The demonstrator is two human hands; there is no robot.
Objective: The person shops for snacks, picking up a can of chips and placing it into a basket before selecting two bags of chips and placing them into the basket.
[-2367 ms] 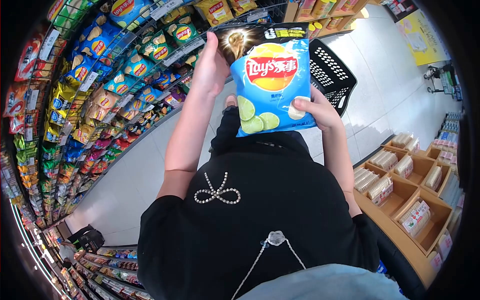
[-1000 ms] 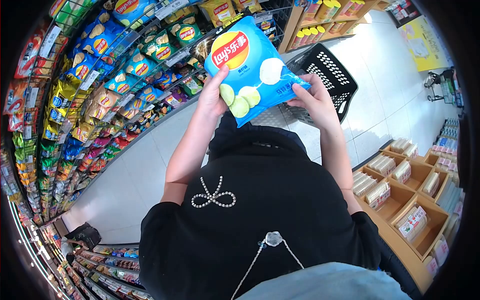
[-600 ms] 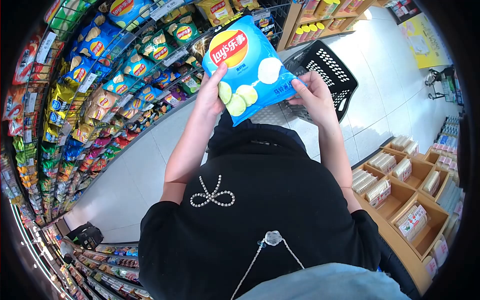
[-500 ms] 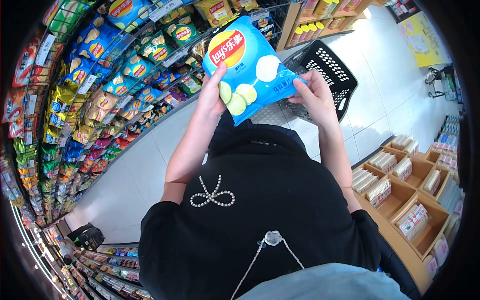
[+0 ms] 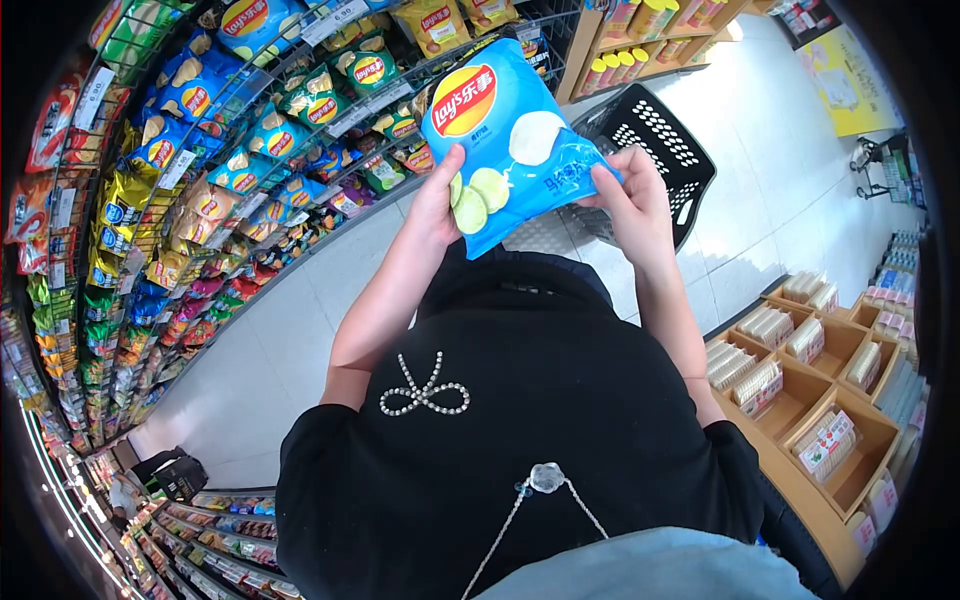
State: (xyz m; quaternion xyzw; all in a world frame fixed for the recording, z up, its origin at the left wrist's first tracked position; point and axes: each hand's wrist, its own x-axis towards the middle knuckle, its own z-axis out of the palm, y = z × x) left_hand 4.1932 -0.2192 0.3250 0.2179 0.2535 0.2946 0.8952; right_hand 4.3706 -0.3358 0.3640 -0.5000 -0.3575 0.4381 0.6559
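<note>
A blue Lay's chip bag (image 5: pixel 515 125) with a red and yellow logo and pictures of lime slices is held up in front of my body. My left hand (image 5: pixel 440 200) grips its left edge, with the thumb on the front and the other fingers behind. The lower right corner is pinched between the thumb and fingers of my right hand (image 5: pixel 637 200). Just behind and to the right of that hand is a black shopping basket (image 5: pixel 690 150) with holes in its wall.
Wire shelves of chip bags (image 5: pixel 365 70) curve along the left. Wooden shelves with yellow-lidded cans (image 5: pixel 610 70) stand at the top. A wooden divided display (image 5: pixel 775 415) with packets is at the right. A dark bag (image 5: pixel 180 477) is at the lower left.
The chip bag has shifted slightly right and tilted a little. Its lower right part is now more creased near my right hand. Both hands keep their hold.
</note>
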